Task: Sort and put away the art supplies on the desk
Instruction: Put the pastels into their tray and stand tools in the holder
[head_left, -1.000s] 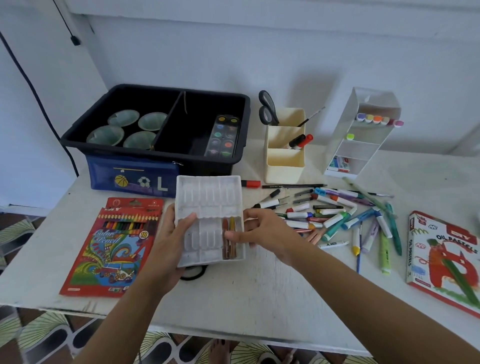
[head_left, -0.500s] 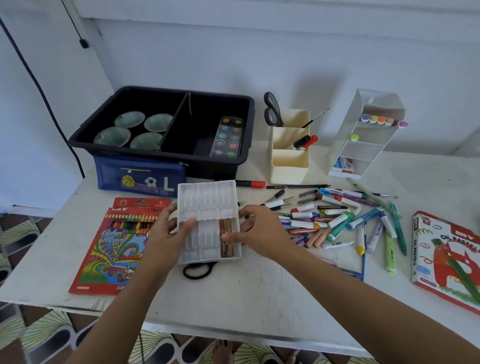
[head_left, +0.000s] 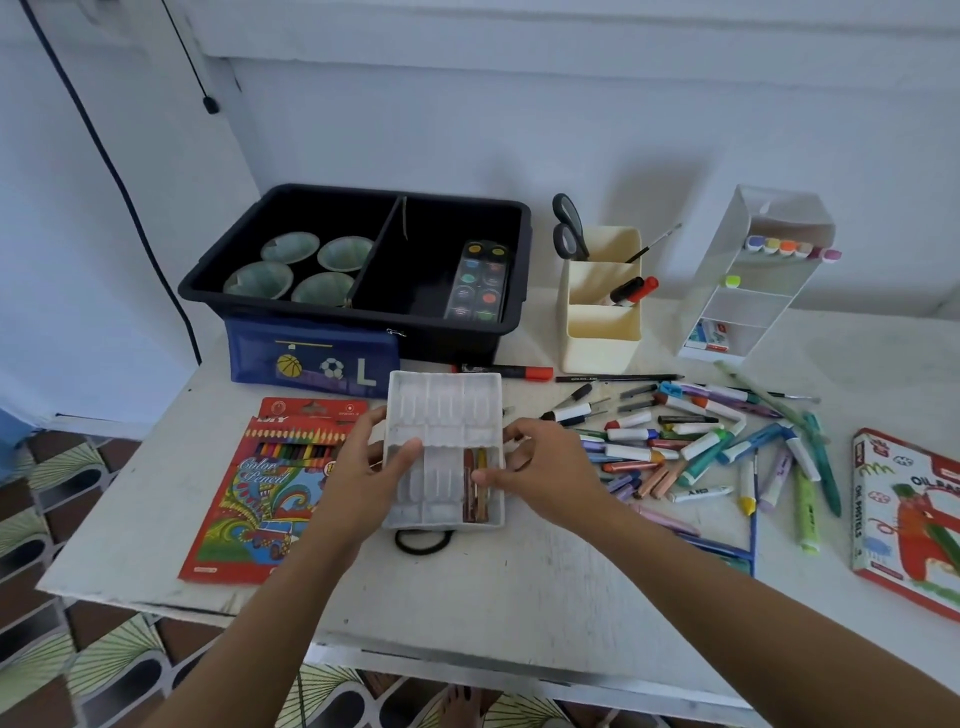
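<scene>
Left hand (head_left: 363, 475): fingers curled round the left rim of the white moulded plastic tray (head_left: 444, 410), thumb laid across its top; it held the tray.

Right hand (head_left: 545, 470): fingers bent against the tray's right rim, thumb pressed down on the two oil-pastel sticks (head_left: 474, 506), one brown and one yellow, which lay in the rightmost near slots.

Tray: on the white desk (head_left: 519, 597), centre near, its near edge over a black hair tie (head_left: 423, 543). All other slots showed bare.

Change over the last second: slight. Both hands stayed on the tray, the tray kept its place, and the same two sticks sat in it. Judged, the right hand had been seating those sticks, and the refilling had barely begun.

Outstanding: loose heap of markers, pens and pastels (head_left: 701, 441), just right of the tray; red oil-pastel box (head_left: 909, 519), far right edge, probably the tray's home.

Also present: red coloured-pencil box (head_left: 270, 483), left of the tray; blue zip pouch (head_left: 311, 353); black divided bin (head_left: 522, 249) holding a watercolour palette (head_left: 478, 283); cream pen holder (head_left: 602, 338); white tiered organiser (head_left: 753, 301), far right.
</scene>
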